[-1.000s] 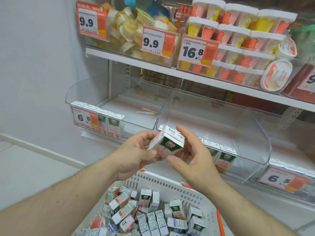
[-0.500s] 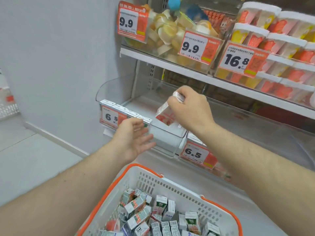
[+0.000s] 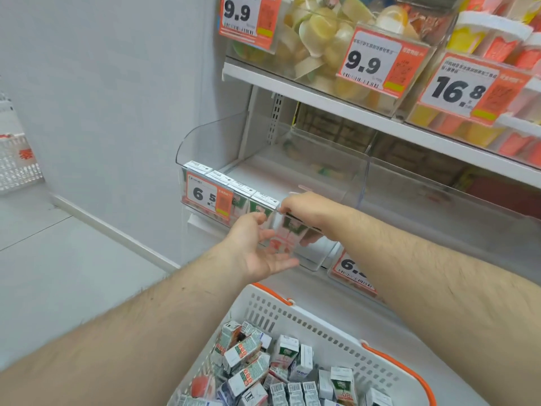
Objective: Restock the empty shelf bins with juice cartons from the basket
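Observation:
My right hand (image 3: pixel 307 208) reaches over the front wall of the clear left shelf bin (image 3: pixel 210 142) and is shut on a white, green and red juice carton (image 3: pixel 288 234), which stands inside against the front wall. To its left a short row of cartons (image 3: pixel 234 189) lines the bin's front. My left hand (image 3: pixel 257 247) hovers open just outside the front wall, fingers spread, holding nothing. Below, the white basket (image 3: pixel 322 320) with orange handles holds several loose cartons (image 3: pixel 257 364).
A second clear bin (image 3: pixel 439 200) adjoins on the right. Price tags reading 6.5 hang on both bin fronts. The upper shelf (image 3: pixel 351 109) carries bins of jelly cups and tags 9.9 and 16.8. A grey wall and floor lie to the left.
My right hand has lowered the carton from above the bin down behind its front wall, beside the row. My left hand has risen close to the bin's front. The view shifted left.

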